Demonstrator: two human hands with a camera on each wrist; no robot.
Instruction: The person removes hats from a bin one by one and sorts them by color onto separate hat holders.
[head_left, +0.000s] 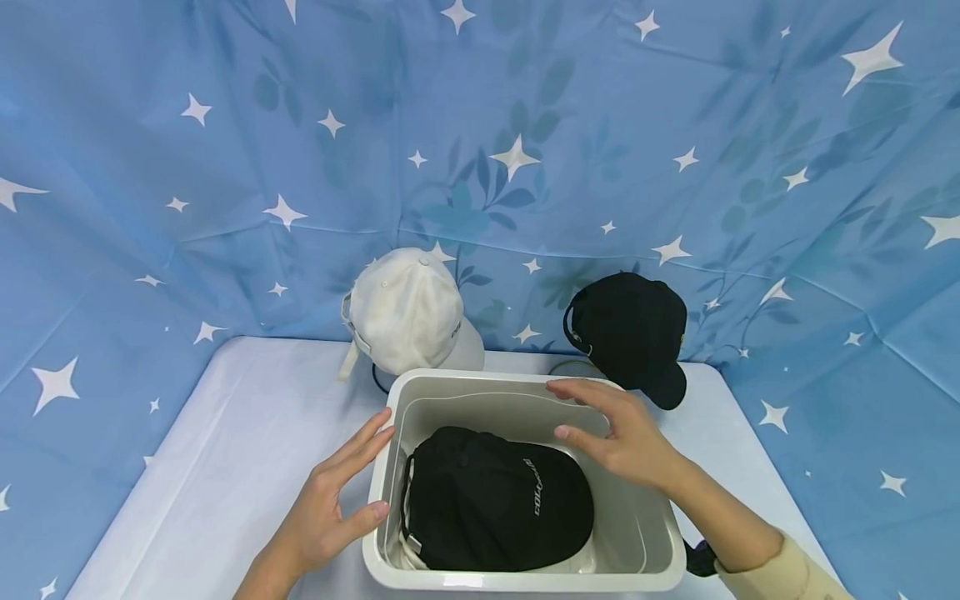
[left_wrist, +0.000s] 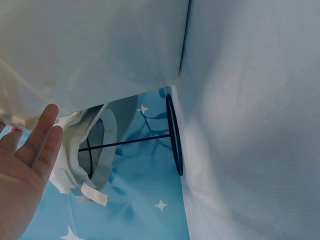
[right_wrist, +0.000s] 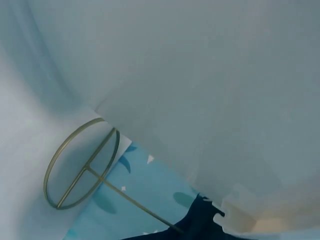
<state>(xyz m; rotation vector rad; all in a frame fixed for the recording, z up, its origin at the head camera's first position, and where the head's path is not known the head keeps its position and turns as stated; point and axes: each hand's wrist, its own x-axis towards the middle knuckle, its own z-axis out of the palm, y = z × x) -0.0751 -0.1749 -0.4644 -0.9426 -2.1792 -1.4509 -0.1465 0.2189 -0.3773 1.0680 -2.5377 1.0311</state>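
Note:
A light grey plastic bin [head_left: 525, 581] stands on the table. Inside it lies a black cap [head_left: 480, 500] with white lettering, its brim toward the right, and something cream-coloured shows beneath its edge. Beside the bin's left wall is my left hand [head_left: 318, 504], its fingers extended and spread near the rim; whether they touch is unclear. My right hand [head_left: 626, 433] hovers over the far right part of the bin, thumb and fingers apart, holding nothing. The left wrist view shows the left hand [left_wrist: 25, 180] with straight fingers by the bin wall [left_wrist: 90, 55].
Behind the bin, a white cap [head_left: 408, 312] hangs on a black wire stand [left_wrist: 173, 135]. A second black cap [head_left: 626, 333] sits at the back right on a gold wire stand [right_wrist: 87, 167]. Some black object [head_left: 701, 558] lies partly hidden under the right forearm. Blue star-patterned cloth [head_left: 480, 192] surrounds the white table [head_left: 247, 433].

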